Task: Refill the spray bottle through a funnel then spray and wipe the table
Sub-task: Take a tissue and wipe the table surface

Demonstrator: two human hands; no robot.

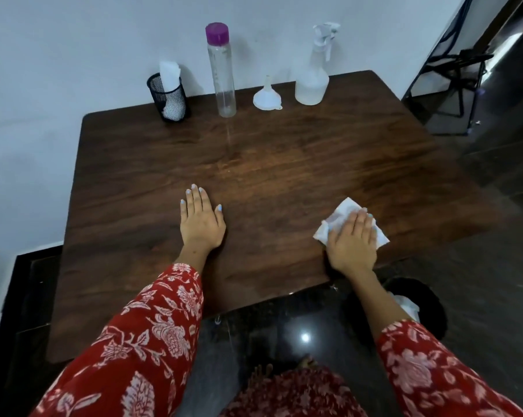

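Your right hand lies flat on a white tissue, fingers straight, pressing it against the counter close to the near right corner. The tissue is crumpled and shows on the far and both lateral sides of the hand. Your left hand rests palm down on the bare wood, released, fingers extended and together, holding nothing; it is well apart from the right hand.

Along the far edge of the counter, against the wall, four items stand in a row. From left to right:
- a black mesh cup with white tissues upright in it;
- a tall clear bottle with a purple cap, upright; it appears nearly empty, though the view does not settle this;
- a white funnel, inverted, wide mouth down, spout up;
- the spray bottle, upright, trigger head fitted, translucent, with pale content in its lower part.

The funnel stands between the two bottles, touching neither.

On the dark floor below your right forearm is a black bin with white paper in it.
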